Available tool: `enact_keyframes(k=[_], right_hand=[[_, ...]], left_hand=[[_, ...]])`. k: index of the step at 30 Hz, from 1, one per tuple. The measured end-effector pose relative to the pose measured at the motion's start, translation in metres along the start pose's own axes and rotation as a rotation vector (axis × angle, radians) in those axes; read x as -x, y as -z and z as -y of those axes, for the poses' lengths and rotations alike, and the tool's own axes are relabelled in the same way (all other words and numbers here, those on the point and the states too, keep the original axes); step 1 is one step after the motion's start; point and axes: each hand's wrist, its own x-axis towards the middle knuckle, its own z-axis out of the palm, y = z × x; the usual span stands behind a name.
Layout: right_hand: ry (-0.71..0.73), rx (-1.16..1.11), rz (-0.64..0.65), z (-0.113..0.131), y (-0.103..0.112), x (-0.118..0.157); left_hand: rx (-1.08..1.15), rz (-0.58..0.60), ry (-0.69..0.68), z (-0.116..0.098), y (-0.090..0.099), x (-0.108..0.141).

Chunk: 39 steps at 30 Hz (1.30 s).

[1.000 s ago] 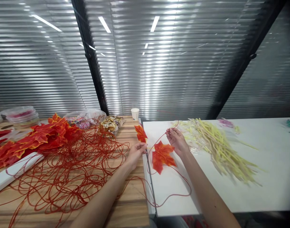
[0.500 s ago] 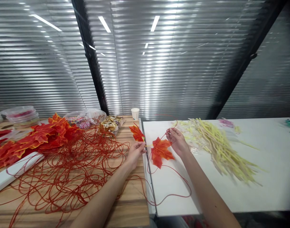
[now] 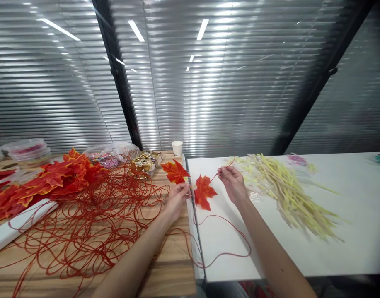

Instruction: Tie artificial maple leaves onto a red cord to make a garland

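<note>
My left hand (image 3: 178, 198) is closed in a pinch above the seam between the two tabletops, at the stem end of an orange-red artificial maple leaf (image 3: 176, 171) that points up and left. A second maple leaf (image 3: 204, 193) hangs between my hands, close to my left fingertips. Thin red cord (image 3: 214, 178) runs from behind this leaf up to my right hand (image 3: 232, 183), whose thumb and fingers pinch it, with a short end sticking out above. More of the cord (image 3: 230, 253) loops below over the white tabletop. My left fingertips partly hide the stems.
A big tangle of red cord (image 3: 93, 223) covers the wooden tabletop, beside a pile of maple leaves (image 3: 56, 178) and a white bar (image 3: 22, 225). Behind are gold packets (image 3: 146, 161), plastic tubs (image 3: 27, 151) and a paper cup (image 3: 177, 148). Yellow strips (image 3: 289, 194) lie on the white table (image 3: 360, 215).
The hanging leaf has shifted left and slightly up, closer to my left hand. The other leaf has turned and shows more of its face. Both hands stay nearly in place.
</note>
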Motion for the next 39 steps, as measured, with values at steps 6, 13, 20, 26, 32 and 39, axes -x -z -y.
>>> enact_keyframes(k=[6, 13, 20, 26, 32, 39], right_hand=[[0.003, 0.110, 0.061, -0.005, -0.003, 0.003], [-0.033, 0.164, 0.090, -0.006, -0.003, 0.005], [-0.043, 0.187, 0.109, -0.007, -0.004, 0.005], [-0.049, 0.181, 0.130, -0.008, -0.005, 0.006], [-0.060, 0.211, 0.141, -0.010, -0.007, 0.007], [-0.074, 0.239, 0.203, -0.011, -0.009, 0.012]], left_hand=[[0.015, 0.013, -0.016, 0.000, 0.001, -0.001], [0.016, 0.032, -0.014, 0.001, 0.000, -0.001], [0.011, 0.107, -0.021, 0.000, 0.000, 0.000], [0.018, 0.119, 0.002, 0.001, -0.002, 0.003], [0.020, 0.125, 0.025, 0.002, -0.004, 0.004], [0.004, 0.123, 0.027, 0.004, -0.002, 0.003]])
